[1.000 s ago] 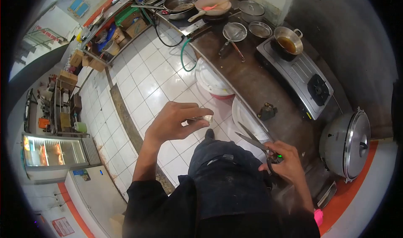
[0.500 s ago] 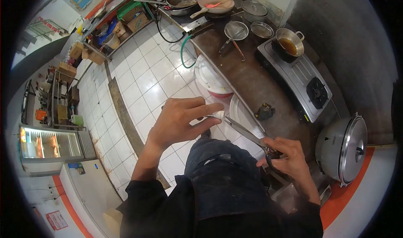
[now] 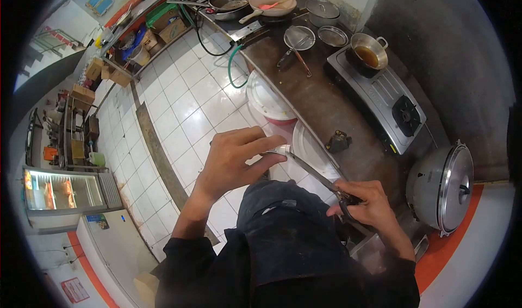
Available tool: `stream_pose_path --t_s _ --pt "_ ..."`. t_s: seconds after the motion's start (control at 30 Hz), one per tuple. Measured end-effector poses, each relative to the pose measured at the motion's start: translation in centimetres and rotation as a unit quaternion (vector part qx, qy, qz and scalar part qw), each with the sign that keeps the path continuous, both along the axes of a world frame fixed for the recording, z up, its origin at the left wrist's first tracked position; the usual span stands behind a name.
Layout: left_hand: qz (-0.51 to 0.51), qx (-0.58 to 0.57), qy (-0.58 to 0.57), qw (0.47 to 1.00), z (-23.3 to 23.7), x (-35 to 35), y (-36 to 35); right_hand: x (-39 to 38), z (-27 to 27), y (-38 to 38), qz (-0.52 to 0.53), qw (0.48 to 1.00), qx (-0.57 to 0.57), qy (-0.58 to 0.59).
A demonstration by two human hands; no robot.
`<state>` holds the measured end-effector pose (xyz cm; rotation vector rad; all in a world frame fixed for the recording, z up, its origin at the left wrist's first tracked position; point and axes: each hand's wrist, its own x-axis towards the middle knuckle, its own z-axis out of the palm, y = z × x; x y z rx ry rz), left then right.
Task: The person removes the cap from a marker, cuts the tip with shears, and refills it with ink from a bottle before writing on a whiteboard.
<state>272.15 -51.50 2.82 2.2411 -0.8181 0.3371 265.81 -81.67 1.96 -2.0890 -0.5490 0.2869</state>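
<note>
My left hand [image 3: 235, 160] pinches a small white-tipped sachet [image 3: 281, 150] between thumb and fingers, held out over the white floor tiles. My right hand [image 3: 363, 206] grips the handles of a pair of scissors [image 3: 314, 172]. The scissor blades reach up and left, and their tips meet the end of the sachet. My dark trousers and dark sleeves fill the lower middle of the view.
A brown counter [image 3: 326, 109] runs along the right with a two-burner gas stove [image 3: 380, 98], a pot of dark liquid [image 3: 368, 52], a large steel rice cooker [image 3: 443, 180], strainers and pans. White round lids [image 3: 266, 98] lean under the counter. Shelves and a display fridge [image 3: 60, 191] stand far left.
The scissors have swung up and left from beside my right hand until their blades close on the sachet tip. My left hand has stayed almost in place.
</note>
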Motion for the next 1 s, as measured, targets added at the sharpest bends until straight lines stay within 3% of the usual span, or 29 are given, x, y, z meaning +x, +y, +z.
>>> stream_pose_path --t_s 0.13,0.2,0.23,0.33,0.43,0.53,0.63,0.73,0.87,0.97,1.0 --pt "-0.019 0.005 0.017 1.000 -0.1 -0.2 0.3 -1.0 -1.8 0.3 0.002 0.998 0.054 0.029" --pt "0.018 -0.039 0.028 0.999 -2.0 0.7 2.2 -2.2 -3.0 -1.1 -0.031 0.994 0.074 0.071" --pt "0.064 0.026 0.037 0.997 -1.2 1.1 4.0 -2.5 -3.6 -2.0 -0.046 0.991 0.086 0.090" --pt "0.064 -0.040 0.053 0.996 -1.6 0.7 5.2 -3.0 -5.5 -4.4 -0.215 0.938 0.241 0.129" --pt "0.049 -0.098 0.046 0.993 -1.8 0.5 3.1 -1.1 -7.5 -5.3 -0.344 0.891 0.237 0.177" --pt "0.055 -0.132 0.072 0.987 -1.7 0.0 1.9 0.1 -10.5 -6.5 -0.392 0.881 0.191 0.184" --pt "0.080 -0.203 0.149 0.964 -1.3 -1.3 1.1 0.6 -18.2 -11.2 -0.422 0.888 0.069 0.167" --pt "0.080 -0.324 0.204 0.920 -1.2 -2.3 -0.3 -0.3 -31.8 -18.9 -0.463 0.881 -0.083 0.048" --pt "0.076 -0.394 0.263 0.877 -0.4 -3.2 -1.5 -3.8 -44.4 -27.0 -0.466 0.826 -0.236 0.211" --pt "0.083 -0.395 0.268 0.875 0.3 -3.9 -2.1 -5.4 -55.0 -33.8 -0.457 0.778 -0.262 0.343" --pt "0.083 -0.393 0.267 0.876 0.6 -4.0 -2.2 -5.1 -54.2 -33.4 -0.437 0.791 -0.289 0.316"
